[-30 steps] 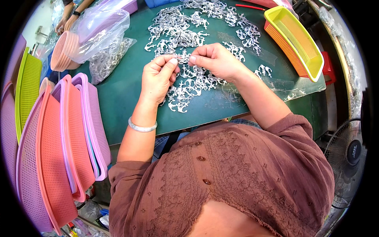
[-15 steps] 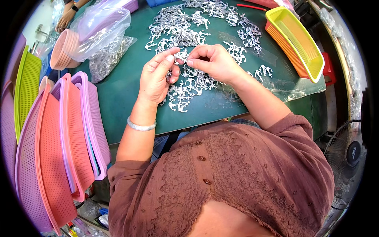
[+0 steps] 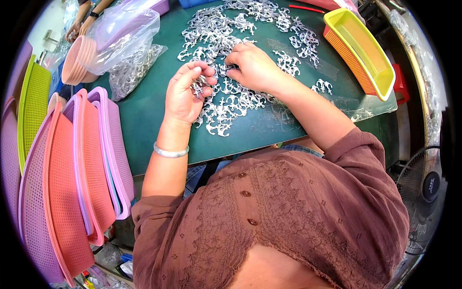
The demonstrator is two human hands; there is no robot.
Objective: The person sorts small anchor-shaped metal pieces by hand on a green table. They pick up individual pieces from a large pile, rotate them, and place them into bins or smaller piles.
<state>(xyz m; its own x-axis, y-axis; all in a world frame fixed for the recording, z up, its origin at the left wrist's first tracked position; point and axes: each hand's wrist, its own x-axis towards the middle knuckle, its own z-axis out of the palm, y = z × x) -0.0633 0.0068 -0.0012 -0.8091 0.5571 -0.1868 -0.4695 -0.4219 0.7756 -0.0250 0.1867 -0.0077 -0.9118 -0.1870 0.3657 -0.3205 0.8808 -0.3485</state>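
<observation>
Small silver anchor-shaped metal pieces (image 3: 219, 115) lie heaped and scattered on the green tabletop (image 3: 149, 130). My left hand (image 3: 185, 91) is raised over the near left side of the heap, palm turned up. Its curled fingers hold several of these anchor pieces (image 3: 199, 85) in a cluster. My right hand (image 3: 255, 67) reaches down into the middle of the heap, fingers bent toward the thumb. Whatever its fingertips grip is hidden by the hand and the pieces around it.
Coloured plastic baskets (image 3: 67, 192) are stacked along the left. A clear bag of metal pieces (image 3: 132, 72) sits beside pink bowls (image 3: 77, 60). A yellow-and-orange basket (image 3: 361, 53) stands far right, near a red pen-like stick (image 3: 306, 8). Another person's hands (image 3: 79, 26) show far left. A fan (image 3: 423, 192) stands right.
My right hand has moved away from my left fingers and down to the heap. The left fingers have turned, showing the cluster they hold. The other person's second hand has come into view.
</observation>
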